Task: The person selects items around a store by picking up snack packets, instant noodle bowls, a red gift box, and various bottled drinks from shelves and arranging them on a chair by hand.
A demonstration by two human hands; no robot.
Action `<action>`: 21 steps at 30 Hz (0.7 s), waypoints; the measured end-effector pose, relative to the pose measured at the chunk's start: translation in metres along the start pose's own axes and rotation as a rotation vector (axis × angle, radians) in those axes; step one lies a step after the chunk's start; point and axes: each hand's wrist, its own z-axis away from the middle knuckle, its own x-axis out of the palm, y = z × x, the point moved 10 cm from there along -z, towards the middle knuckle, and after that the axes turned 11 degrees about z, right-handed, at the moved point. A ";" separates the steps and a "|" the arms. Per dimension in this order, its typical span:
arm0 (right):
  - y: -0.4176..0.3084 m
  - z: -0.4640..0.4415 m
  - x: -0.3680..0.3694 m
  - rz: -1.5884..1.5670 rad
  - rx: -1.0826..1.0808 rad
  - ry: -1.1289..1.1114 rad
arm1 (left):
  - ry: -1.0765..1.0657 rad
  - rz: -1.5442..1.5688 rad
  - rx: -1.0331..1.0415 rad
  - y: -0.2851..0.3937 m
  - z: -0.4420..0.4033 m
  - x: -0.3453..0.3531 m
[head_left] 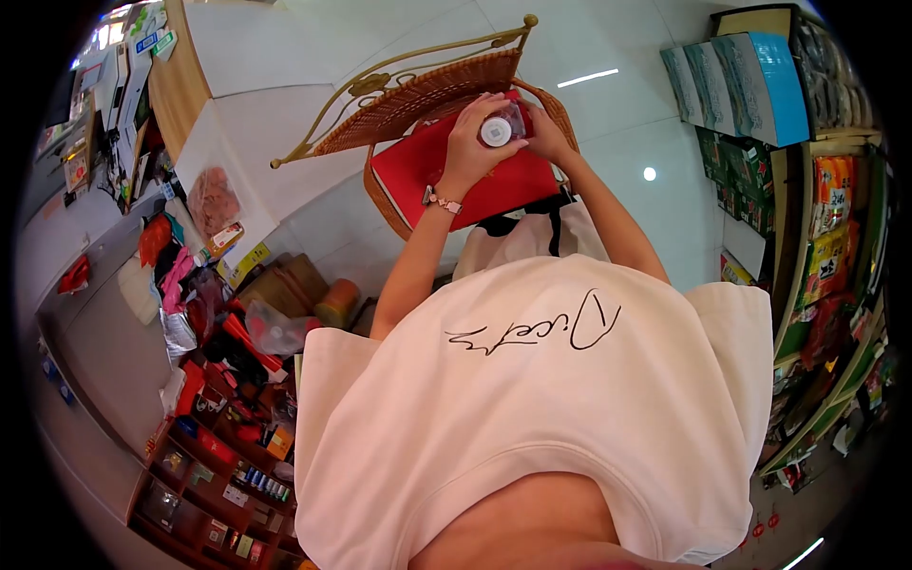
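The left hand (470, 138) is grasping a white-capped bottle (495, 132) with its fingers. The bottle is showing over a flat red thing (415, 171) by a wicker chair back (484, 81). The right hand (544, 136) is resting close beside it; I cannot tell if those fingers are gripping. The person seems to be steadying the bottle, so the next move is probably needing a firm hold.

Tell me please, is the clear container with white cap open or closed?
Closed: the white cap sits on the clear container; whether it is loosened, I cannot tell.
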 end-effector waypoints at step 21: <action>0.115 0.084 0.053 0.267 0.291 -0.587 | 0.689 0.287 -0.877 -0.206 0.389 -0.037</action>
